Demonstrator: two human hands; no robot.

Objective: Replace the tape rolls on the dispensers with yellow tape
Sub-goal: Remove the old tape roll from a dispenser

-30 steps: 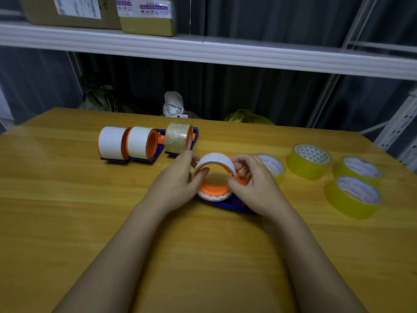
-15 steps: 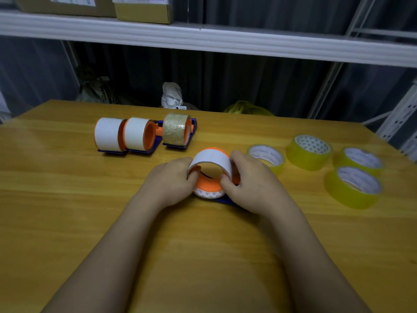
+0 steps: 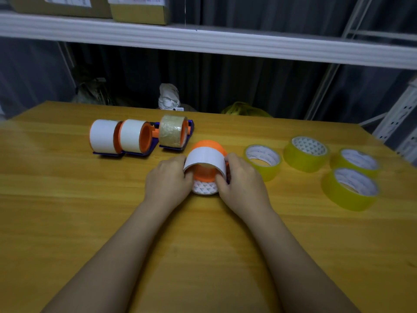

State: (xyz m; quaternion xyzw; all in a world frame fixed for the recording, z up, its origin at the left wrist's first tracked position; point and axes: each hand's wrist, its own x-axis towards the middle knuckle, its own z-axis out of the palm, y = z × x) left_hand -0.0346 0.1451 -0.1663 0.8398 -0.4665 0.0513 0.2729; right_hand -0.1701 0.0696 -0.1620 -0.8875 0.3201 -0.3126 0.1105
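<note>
While gripped from both sides, white tape roll (image 3: 204, 158) between hands (image 3: 204, 177)

one head-worn view, looking forward and down. it sits close above the table (image 3: 67, 222), wide-angled. a shelf (image 3: 225, 45) crosses the top.

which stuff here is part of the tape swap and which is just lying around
Part of the job:
- white roll gripped by left hand and right hand
- its orange hub
- three dispensers at the back
- four yellow rolls

Just lying about:
- cardboard boxes on the shelf
- white bundle behind the table
</note>
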